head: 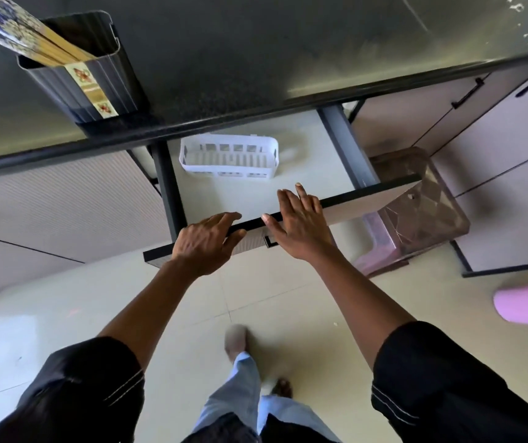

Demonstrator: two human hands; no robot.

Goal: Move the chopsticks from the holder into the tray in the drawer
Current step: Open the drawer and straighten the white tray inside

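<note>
A dark ribbed rectangular holder (79, 75) stands on the dark speckled countertop (256, 52) at the far left, with a bundle of patterned wooden chopsticks (16, 30) inside it, leaning out to the left. Below the countertop's near edge, the pale open drawer (256, 199) juts toward the viewer. A white slotted plastic tray (229, 161) lies in the drawer's far part, right of the holder. The left hand (206, 239) and right hand (301, 223) rest on the drawer's near front edge, left beside right. A clear brownish plastic stool (422, 203) stands on the floor right of the drawer.
</note>
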